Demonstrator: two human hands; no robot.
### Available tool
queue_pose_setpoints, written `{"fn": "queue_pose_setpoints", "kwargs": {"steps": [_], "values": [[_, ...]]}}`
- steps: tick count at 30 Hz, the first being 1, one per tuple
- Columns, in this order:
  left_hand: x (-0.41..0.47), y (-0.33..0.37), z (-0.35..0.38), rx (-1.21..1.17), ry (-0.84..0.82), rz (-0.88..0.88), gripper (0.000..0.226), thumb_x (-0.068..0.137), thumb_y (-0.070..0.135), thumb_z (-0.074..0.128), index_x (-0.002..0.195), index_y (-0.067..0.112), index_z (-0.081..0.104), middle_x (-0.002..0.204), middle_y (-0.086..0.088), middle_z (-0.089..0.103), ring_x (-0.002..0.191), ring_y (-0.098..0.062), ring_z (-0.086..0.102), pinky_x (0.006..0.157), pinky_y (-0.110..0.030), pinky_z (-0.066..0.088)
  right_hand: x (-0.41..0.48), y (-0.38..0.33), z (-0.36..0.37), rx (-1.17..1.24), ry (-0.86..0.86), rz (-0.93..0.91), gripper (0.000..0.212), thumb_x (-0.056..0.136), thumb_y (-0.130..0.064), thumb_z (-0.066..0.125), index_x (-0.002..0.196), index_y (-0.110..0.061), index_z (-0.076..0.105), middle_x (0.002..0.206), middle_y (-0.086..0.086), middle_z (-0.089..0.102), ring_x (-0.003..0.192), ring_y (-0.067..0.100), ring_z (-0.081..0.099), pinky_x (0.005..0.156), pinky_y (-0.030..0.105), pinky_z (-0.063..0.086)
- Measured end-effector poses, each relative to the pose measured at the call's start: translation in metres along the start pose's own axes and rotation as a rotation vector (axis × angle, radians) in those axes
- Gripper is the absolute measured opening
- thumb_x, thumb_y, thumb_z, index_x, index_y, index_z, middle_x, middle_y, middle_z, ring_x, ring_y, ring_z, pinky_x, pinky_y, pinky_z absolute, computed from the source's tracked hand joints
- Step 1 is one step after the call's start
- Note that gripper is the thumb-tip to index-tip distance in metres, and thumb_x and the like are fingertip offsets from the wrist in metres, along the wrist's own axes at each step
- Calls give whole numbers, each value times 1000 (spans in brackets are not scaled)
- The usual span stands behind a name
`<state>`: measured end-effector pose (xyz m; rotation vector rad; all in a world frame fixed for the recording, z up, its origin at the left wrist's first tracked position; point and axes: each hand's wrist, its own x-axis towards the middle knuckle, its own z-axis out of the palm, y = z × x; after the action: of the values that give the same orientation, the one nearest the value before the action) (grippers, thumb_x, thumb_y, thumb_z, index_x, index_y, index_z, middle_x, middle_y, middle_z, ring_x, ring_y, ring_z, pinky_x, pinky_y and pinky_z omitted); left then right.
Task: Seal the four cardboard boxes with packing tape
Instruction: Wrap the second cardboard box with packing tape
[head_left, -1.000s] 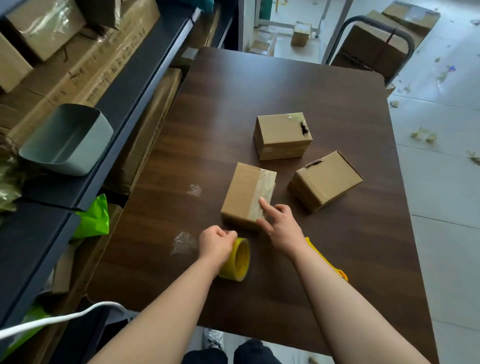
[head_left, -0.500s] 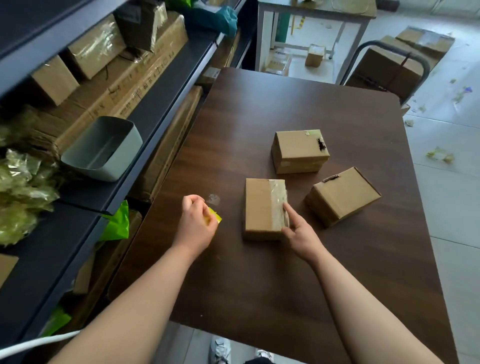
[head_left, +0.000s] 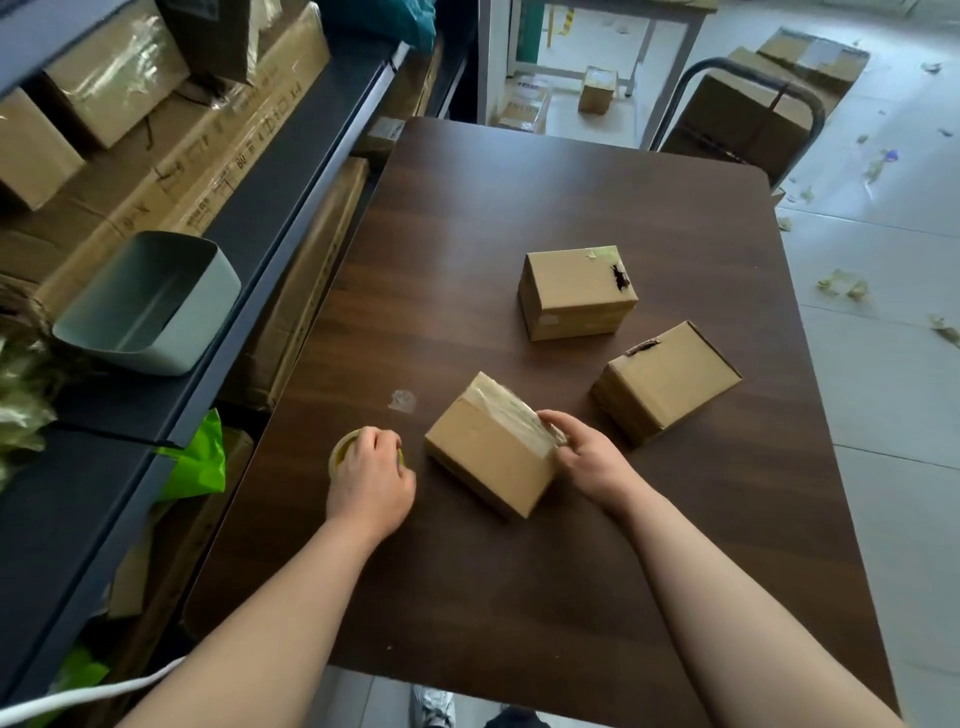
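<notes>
Three small cardboard boxes lie on the dark wooden table (head_left: 519, 597). The nearest box (head_left: 488, 447) is turned at an angle and has clear tape wrinkled over its right end. My right hand (head_left: 587, 457) grips that taped end, fingers curled over the edge. My left hand (head_left: 371, 478) grips a yellow roll of packing tape (head_left: 340, 454) just left of this box, mostly covering it. A second box (head_left: 576, 291) stands farther back with a dark tear on top. A third box (head_left: 667, 379) sits at the right, angled.
A scrap of clear tape (head_left: 402, 401) sticks to the table by the near box. A dark shelf rack (head_left: 249, 249) with large cartons and a grey-green bin (head_left: 150, 306) runs along the left. A trolley with cartons (head_left: 748, 114) stands beyond the far table edge.
The near box has been turned and tilted, its taped end now under my right hand's fingers. My left hand still holds the tape roll and sits lower and closer to the box.
</notes>
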<state>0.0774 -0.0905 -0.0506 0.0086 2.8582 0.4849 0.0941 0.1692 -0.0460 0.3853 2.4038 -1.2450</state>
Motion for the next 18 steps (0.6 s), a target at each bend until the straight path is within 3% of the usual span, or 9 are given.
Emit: {"fn": "queue_pose_setpoints", "kwargs": {"steps": [1, 3, 7, 10, 13, 18], "values": [[2, 7, -1, -79, 56, 16, 38, 97, 30, 46, 132, 17, 47, 133, -3, 48, 121, -21, 49, 98, -33, 42, -1, 2, -1, -3, -8, -7, 57, 88, 0, 45, 135, -31, 52, 132, -6, 57, 117, 14, 52, 102, 28, 40], [4, 23, -1, -230, -12, 45, 42, 99, 39, 38, 134, 17, 46, 133, -3, 52, 120, -21, 50, 94, -34, 41, -3, 4, -4, -13, -16, -19, 57, 89, 1, 45, 135, -31, 53, 133, -7, 55, 121, 13, 50, 103, 24, 36], [-1, 39, 5, -103, -214, 3, 43, 96, 45, 41, 128, 18, 46, 122, -4, 58, 106, -24, 57, 84, -36, 47, -5, 8, -5, 0, -3, -24, 55, 89, 5, 44, 130, -29, 58, 136, -5, 53, 129, 13, 46, 107, 21, 31], [-1, 42, 6, -109, -113, -7, 51, 94, 42, 45, 137, 17, 40, 133, -4, 51, 120, -23, 49, 95, -38, 43, 0, 5, -7, -100, 79, -51, 50, 94, -2, 42, 139, -23, 51, 147, 1, 46, 140, 17, 35, 117, 30, 23], [18, 57, 5, -150, 50, 118, 51, 99, 38, 35, 147, 19, 31, 151, -2, 34, 140, -20, 29, 114, -38, 25, 10, -12, -4, -271, 171, -82, 46, 104, -24, 34, 150, -24, 33, 159, -1, 25, 149, 14, 12, 122, 38, 5], [61, 84, 16, 29, 45, 202, 49, 104, 38, 19, 151, 26, 24, 160, 1, 17, 149, -18, 6, 120, -41, 5, 38, -52, 23, -444, 239, -152, 52, 104, -44, 17, 154, -29, 19, 163, -3, 12, 150, 12, -1, 121, 40, -5]]}}
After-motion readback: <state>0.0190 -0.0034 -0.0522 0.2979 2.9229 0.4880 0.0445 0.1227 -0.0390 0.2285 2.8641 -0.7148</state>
